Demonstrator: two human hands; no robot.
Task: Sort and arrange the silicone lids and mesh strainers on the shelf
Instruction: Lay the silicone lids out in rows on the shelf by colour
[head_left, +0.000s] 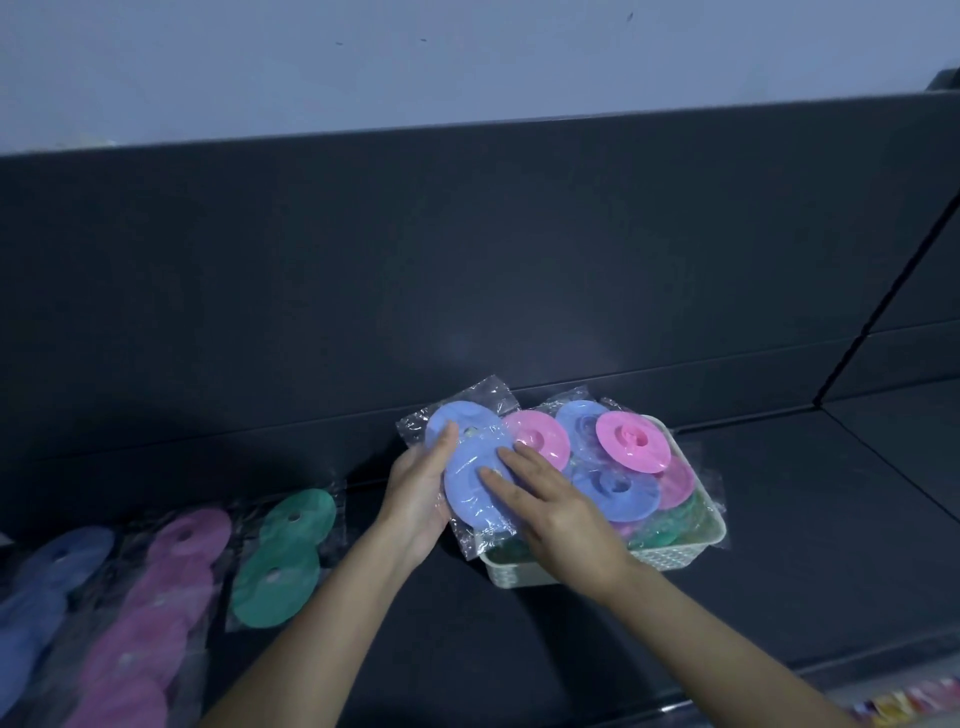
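the bag of blue lids (467, 504) is in the middle of the frame, over the left end of the white basket (675, 553). my left grip (415, 499) is clamped on the bag from the left, thumb on top. my right grip (550, 509) is apart, its straight fingers lying flat on the lower lid. more bagged lids fill the basket, with a pink lid (631, 441) on top. at the lower left, a blue row (47, 587), a pink row (156, 613) and a green bag (285, 556) lie on the dark shelf (779, 545).

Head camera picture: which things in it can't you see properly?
All head view.
1. Basket bottom: buried under bagged lids.
2. Left hand fingers: hidden beneath the blue lid pack it holds.
3. Blue lid row: cut off by the left edge, dim.
4. Colourful things, bottom-right corner: blurred, cut off.
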